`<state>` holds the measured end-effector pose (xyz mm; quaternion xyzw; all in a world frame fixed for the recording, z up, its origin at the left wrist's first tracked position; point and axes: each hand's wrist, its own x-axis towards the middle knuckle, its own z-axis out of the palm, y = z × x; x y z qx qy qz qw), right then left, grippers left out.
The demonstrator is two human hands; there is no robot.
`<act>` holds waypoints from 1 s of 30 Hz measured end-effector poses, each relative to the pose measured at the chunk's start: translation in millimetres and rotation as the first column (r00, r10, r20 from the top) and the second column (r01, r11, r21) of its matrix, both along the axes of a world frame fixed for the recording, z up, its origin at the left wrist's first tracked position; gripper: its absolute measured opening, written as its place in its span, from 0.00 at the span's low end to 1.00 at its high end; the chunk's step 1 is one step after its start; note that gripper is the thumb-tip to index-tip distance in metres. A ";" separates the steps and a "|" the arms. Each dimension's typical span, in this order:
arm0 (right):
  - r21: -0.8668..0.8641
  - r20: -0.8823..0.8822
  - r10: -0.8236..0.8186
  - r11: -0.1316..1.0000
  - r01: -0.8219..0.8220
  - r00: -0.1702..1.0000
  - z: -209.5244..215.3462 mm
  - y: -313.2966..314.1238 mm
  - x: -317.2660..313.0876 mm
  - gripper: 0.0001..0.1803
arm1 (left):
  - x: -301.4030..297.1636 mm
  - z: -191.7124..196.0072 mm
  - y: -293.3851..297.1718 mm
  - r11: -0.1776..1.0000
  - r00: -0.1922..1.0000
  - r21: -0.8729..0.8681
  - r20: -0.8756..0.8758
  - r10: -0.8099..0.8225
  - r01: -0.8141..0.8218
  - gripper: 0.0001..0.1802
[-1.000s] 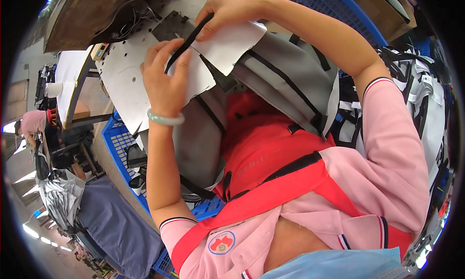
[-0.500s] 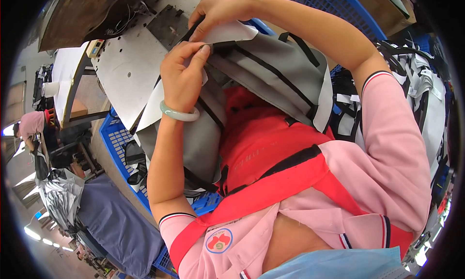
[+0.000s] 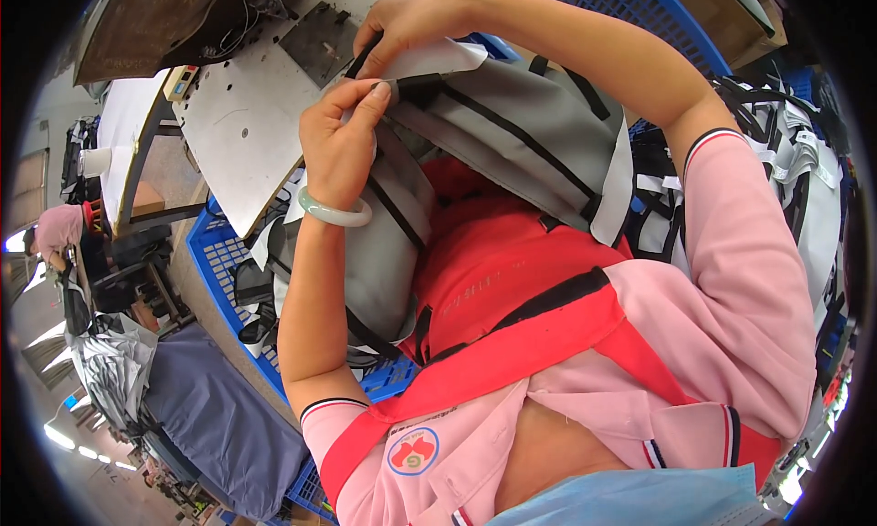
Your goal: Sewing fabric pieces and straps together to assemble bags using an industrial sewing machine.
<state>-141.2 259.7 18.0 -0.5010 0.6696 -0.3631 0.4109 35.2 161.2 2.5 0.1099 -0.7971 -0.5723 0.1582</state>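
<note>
A grey fabric backpack panel with black straps (image 3: 512, 151) lies across the lap, against the white metal sewing table (image 3: 237, 133). Both hands pinch its top edge: left hand (image 3: 340, 147) and right hand (image 3: 411, 28) are aligning it; next likely needs careful feeding.

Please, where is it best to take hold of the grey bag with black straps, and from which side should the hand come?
Probably at the top edge of the grey bag, where the black trim forms a firm folded rim. The left hand and right hand already pinch it there. Come from above, on the table side: the body hangs slack into the lap.
</note>
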 end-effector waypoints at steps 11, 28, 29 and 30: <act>0.052 -0.015 0.020 0.998 -0.019 1.000 4.5 4.6 -10.8 0.19 | 8.5 -14.2 -47.0 0.965 0.990 -0.242 -0.123 0.074 -0.102 0.13; -0.206 0.058 -0.181 0.960 0.189 0.982 43.6 -5.3 -22.1 0.17 | -37.8 32.1 -66.4 0.899 0.998 0.435 0.053 0.031 -0.051 0.13; -0.115 0.236 -0.172 0.972 0.203 0.956 33.7 -10.4 -34.1 0.16 | -42.7 29.6 -67.1 0.901 0.999 0.431 0.047 0.025 -0.043 0.13; -0.140 0.270 -0.152 0.971 0.195 0.951 29.2 -16.3 -35.1 0.15 | -45.1 26.8 -68.8 0.904 0.997 0.420 0.065 0.052 -0.074 0.13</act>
